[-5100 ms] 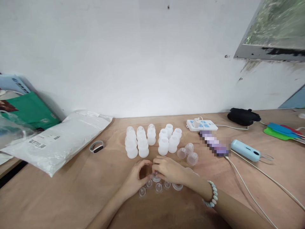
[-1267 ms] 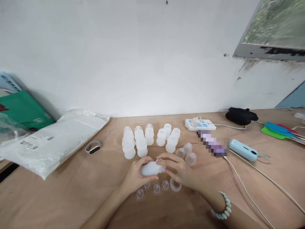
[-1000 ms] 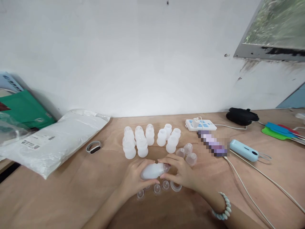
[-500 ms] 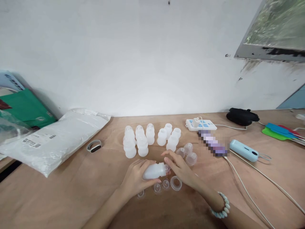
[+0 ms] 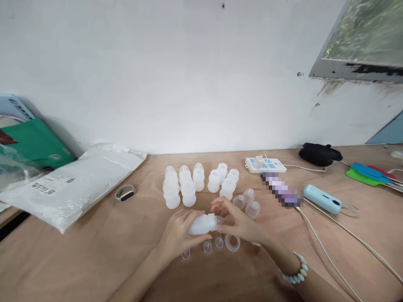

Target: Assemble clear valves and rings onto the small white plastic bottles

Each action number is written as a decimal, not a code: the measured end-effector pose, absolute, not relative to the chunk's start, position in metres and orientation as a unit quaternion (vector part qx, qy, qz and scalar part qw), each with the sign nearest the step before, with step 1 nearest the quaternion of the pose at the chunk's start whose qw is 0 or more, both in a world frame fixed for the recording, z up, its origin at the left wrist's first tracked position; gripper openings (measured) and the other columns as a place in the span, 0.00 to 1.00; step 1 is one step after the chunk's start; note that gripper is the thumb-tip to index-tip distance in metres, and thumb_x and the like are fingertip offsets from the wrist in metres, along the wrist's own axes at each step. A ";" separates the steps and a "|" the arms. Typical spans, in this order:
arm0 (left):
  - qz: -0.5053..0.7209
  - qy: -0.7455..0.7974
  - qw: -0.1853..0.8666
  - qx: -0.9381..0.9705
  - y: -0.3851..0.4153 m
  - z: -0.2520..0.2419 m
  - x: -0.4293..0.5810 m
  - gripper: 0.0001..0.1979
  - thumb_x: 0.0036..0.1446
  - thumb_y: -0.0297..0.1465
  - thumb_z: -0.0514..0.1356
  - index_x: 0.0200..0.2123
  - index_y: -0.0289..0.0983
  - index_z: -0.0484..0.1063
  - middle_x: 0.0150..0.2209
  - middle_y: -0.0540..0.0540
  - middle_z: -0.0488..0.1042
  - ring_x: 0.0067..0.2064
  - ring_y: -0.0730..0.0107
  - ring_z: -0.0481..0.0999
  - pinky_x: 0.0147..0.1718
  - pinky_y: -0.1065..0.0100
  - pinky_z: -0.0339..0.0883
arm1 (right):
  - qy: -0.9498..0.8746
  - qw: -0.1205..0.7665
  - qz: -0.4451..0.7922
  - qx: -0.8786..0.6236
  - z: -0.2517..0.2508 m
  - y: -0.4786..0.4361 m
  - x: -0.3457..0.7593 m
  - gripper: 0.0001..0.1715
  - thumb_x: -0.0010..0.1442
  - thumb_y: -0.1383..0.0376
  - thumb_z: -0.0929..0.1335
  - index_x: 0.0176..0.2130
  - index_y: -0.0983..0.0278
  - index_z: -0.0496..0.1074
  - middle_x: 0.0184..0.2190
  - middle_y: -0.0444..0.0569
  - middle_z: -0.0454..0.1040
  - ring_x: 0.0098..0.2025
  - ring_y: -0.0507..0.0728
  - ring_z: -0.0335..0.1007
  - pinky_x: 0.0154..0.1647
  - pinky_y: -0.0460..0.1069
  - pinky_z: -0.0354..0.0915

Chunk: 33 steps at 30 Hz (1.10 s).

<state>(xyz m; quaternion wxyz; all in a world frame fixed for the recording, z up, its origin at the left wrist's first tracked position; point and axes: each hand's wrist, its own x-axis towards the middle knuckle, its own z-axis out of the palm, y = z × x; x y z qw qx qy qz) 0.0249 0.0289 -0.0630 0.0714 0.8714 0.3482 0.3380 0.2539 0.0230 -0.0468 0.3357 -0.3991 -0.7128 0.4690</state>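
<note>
A small white baby bottle (image 5: 201, 225) lies on its side above the table, its clear teat (image 5: 219, 219) pointing right. My left hand (image 5: 176, 230) is wrapped round the bottle's body. With thumb and fingers, my right hand (image 5: 239, 221) grips the collar end by the teat. Below the hands, several clear teats (image 5: 208, 246) and a collar ring (image 5: 232, 243) lie on the table. Behind stand several bottles with domed caps (image 5: 188, 193) and several bottles without tops (image 5: 228, 187). Three clear domed caps (image 5: 252, 209) sit right of these.
At the left lie a white plastic parcel (image 5: 75, 184) and a fitness band (image 5: 125, 193). To the right are a power strip (image 5: 269, 165), a phone (image 5: 281, 189), a pale blue device (image 5: 323, 199), a black pouch (image 5: 319, 154), coloured spatulas (image 5: 367, 173) and white cables.
My right hand's fingers have shifted round the collar end, with the thumb now against it. The bottle has moved very slightly left in my left hand.
</note>
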 end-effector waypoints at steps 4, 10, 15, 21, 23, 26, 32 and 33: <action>0.339 0.348 0.066 0.872 0.029 -0.063 0.024 0.23 0.55 0.49 0.65 0.44 0.38 0.72 0.36 0.44 0.83 0.34 0.56 0.81 0.32 0.60 0.72 | -0.705 0.335 0.481 -0.399 -0.049 0.022 0.253 0.15 0.63 0.56 0.68 0.45 0.59 0.61 0.32 0.43 0.74 0.36 0.56 0.73 0.41 0.52 0.68; 0.337 0.351 0.070 0.871 0.028 -0.061 0.023 0.21 0.56 0.48 0.65 0.45 0.39 0.73 0.37 0.45 0.83 0.36 0.57 0.82 0.34 0.62 0.73 | -0.738 0.344 0.438 -0.381 -0.047 0.023 0.254 0.23 0.60 0.54 0.71 0.52 0.59 0.66 0.45 0.49 0.76 0.47 0.58 0.72 0.47 0.53 0.68; 0.349 0.341 0.071 0.870 0.026 -0.062 0.026 0.22 0.57 0.49 0.64 0.46 0.39 0.72 0.37 0.44 0.83 0.35 0.57 0.82 0.34 0.61 0.74 | -0.780 0.350 0.325 -0.405 -0.052 0.023 0.251 0.11 0.62 0.57 0.70 0.37 0.62 0.73 0.33 0.47 0.76 0.37 0.58 0.70 0.44 0.56 0.65; 0.375 0.322 0.052 0.868 0.027 -0.061 0.026 0.21 0.61 0.50 0.60 0.46 0.38 0.69 0.37 0.44 0.83 0.34 0.59 0.83 0.32 0.62 0.75 | -0.800 0.352 0.309 -0.375 -0.049 0.020 0.250 0.21 0.56 0.54 0.73 0.45 0.61 0.71 0.40 0.51 0.77 0.42 0.61 0.69 0.48 0.58 0.62; 0.380 0.309 0.040 0.871 0.026 -0.060 0.026 0.22 0.61 0.50 0.60 0.47 0.38 0.69 0.36 0.44 0.83 0.34 0.59 0.83 0.31 0.63 0.76 | -0.795 0.357 0.319 -0.373 -0.047 0.018 0.249 0.19 0.53 0.57 0.74 0.42 0.61 0.71 0.38 0.50 0.76 0.40 0.60 0.69 0.43 0.55 0.63; 0.385 0.284 0.013 0.878 0.024 -0.060 0.026 0.21 0.61 0.47 0.61 0.49 0.37 0.69 0.37 0.42 0.83 0.35 0.59 0.83 0.33 0.63 0.76 | -0.771 0.366 0.341 -0.394 -0.052 0.014 0.244 0.14 0.55 0.60 0.73 0.38 0.61 0.68 0.29 0.44 0.73 0.31 0.55 0.66 0.31 0.49 0.62; 0.387 0.255 -0.058 0.884 0.023 -0.060 0.026 0.19 0.63 0.40 0.62 0.51 0.35 0.68 0.37 0.39 0.83 0.35 0.56 0.83 0.33 0.61 0.76 | -0.731 0.386 0.377 -0.419 -0.061 0.007 0.231 0.12 0.63 0.57 0.67 0.35 0.60 0.61 0.23 0.39 0.69 0.23 0.51 0.63 0.22 0.45 0.57; 0.388 0.255 -0.064 0.883 0.024 -0.059 0.025 0.19 0.63 0.41 0.61 0.51 0.35 0.68 0.37 0.40 0.83 0.35 0.56 0.84 0.33 0.61 0.77 | -0.734 0.382 0.377 -0.416 -0.058 0.008 0.233 0.12 0.63 0.57 0.67 0.36 0.61 0.63 0.24 0.40 0.71 0.24 0.51 0.65 0.23 0.45 0.59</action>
